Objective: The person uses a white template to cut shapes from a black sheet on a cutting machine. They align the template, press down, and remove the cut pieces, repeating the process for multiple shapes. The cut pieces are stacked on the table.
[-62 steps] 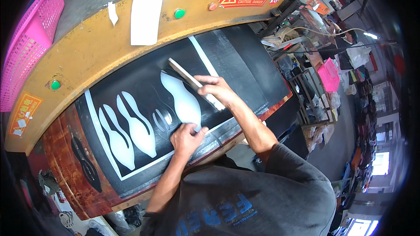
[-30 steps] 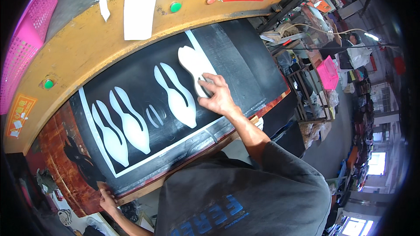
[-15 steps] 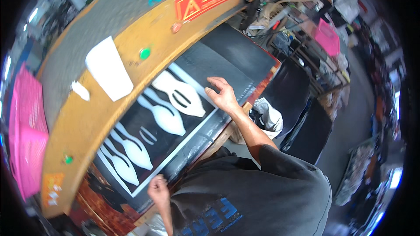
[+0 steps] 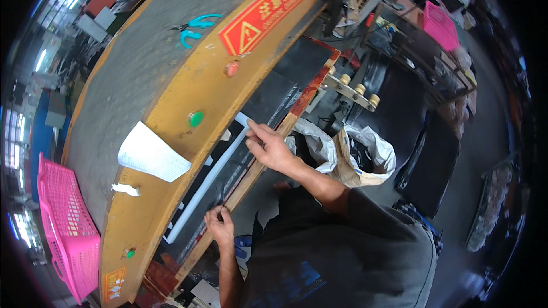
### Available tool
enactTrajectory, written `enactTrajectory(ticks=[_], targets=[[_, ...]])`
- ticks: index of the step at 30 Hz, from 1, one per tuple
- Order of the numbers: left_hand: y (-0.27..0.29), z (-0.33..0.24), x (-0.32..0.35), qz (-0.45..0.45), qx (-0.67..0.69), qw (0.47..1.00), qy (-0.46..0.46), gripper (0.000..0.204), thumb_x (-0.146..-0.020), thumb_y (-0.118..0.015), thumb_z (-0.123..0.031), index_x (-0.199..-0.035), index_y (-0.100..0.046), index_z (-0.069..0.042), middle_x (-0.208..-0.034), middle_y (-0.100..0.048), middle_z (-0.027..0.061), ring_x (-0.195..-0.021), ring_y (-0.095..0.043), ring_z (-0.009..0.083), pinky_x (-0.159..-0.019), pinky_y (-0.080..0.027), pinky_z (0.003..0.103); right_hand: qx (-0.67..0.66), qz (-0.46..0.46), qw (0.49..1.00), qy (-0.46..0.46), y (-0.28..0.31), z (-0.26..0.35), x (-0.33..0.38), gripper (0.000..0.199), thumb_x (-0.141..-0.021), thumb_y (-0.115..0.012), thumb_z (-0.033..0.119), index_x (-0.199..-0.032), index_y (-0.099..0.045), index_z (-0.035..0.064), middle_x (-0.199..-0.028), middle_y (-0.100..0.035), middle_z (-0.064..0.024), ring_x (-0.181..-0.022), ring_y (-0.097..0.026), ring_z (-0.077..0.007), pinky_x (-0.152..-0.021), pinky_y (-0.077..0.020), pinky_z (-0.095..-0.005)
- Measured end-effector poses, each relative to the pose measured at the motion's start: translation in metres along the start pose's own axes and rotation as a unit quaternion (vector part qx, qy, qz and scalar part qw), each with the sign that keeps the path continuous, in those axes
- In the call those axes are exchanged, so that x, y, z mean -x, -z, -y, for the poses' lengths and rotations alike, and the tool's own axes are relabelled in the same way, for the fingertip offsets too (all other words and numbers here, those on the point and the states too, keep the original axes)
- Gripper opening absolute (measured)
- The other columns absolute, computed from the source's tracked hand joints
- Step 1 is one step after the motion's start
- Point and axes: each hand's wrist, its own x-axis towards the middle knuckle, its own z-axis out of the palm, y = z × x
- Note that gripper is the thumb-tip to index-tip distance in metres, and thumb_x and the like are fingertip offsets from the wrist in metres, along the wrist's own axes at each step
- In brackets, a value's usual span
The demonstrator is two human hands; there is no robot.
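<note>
The sheet (image 4: pixel 228 165) lies on the machine bed, under the overhanging machine housing (image 4: pixel 188 80). The right hand (image 4: pixel 273 149) rests on the sheet's far corner, at the bed's front edge rail (image 4: pixel 268 148). The left hand (image 4: pixel 220 223) is placed on the same rail, nearer the body and left of the right hand. A paper (image 4: pixel 151 154) lies on the housing, left of the right hand and beyond the left hand. Two buttons (image 4: pixel 196 118) sit on the housing beyond the right hand, and scissors (image 4: pixel 194 27) lie farther beyond. A basket (image 4: pixel 63 228) stands far left of the left hand. Bags (image 4: pixel 348 154) stand just right of the right hand.
</note>
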Motion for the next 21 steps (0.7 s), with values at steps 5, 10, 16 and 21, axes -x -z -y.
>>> enactTrajectory(ticks=[5,10,16,21], targets=[[-0.005,0.014,-0.048,-0.043,-0.017,0.999,-0.016,0.010,-0.095,-0.071,-0.014,-0.095,-0.074,-0.005,-0.094,-0.070,0.0145,-0.094,-0.063,0.0366,-0.089,-0.051,0.046,0.212,0.111,0.951,0.197,-0.057,0.031,-0.054,0.059,-0.096,-0.072,0.018,-0.147,-0.056,-0.0056,-0.117,-0.069,-0.0218,-0.105,-0.066,-0.0426,-0.098,-0.0515,-0.0511],[0.002,0.003,-0.054,-0.063,-0.038,0.997,-0.003,0.011,-0.090,-0.074,-0.018,-0.091,-0.075,-0.007,-0.089,-0.068,0.0120,-0.091,-0.063,0.0359,-0.088,-0.052,0.047,0.237,0.130,0.940,0.209,-0.043,-0.009,-0.039,0.056,-0.095,-0.072,0.022,-0.145,-0.060,-0.0016,-0.109,-0.069,-0.0190,-0.106,-0.064,-0.0401,-0.096,-0.0499,-0.0517],[0.007,0.000,-0.055,-0.099,0.010,0.994,-0.034,0.003,-0.089,-0.074,-0.009,-0.087,-0.072,-0.008,-0.087,-0.070,0.0120,-0.084,-0.064,0.0377,-0.081,-0.051,0.047,0.346,0.220,0.873,0.266,-0.029,-0.067,-0.022,0.014,-0.091,-0.074,0.023,-0.094,-0.079,0.0100,-0.095,-0.072,-0.0117,-0.096,-0.066,-0.0359,-0.092,-0.0503,-0.0487],[0.021,0.002,-0.054,-0.050,0.011,0.999,-0.010,0.010,-0.091,-0.071,-0.014,-0.094,-0.076,-0.006,-0.090,-0.072,0.0154,-0.090,-0.066,0.0404,-0.087,-0.054,0.048,0.303,0.243,0.883,0.264,-0.026,-0.068,-0.028,0.019,-0.098,-0.073,0.025,-0.089,-0.078,0.0082,-0.090,-0.072,-0.0140,-0.089,-0.067,-0.0371,-0.081,-0.0538,-0.0487]])
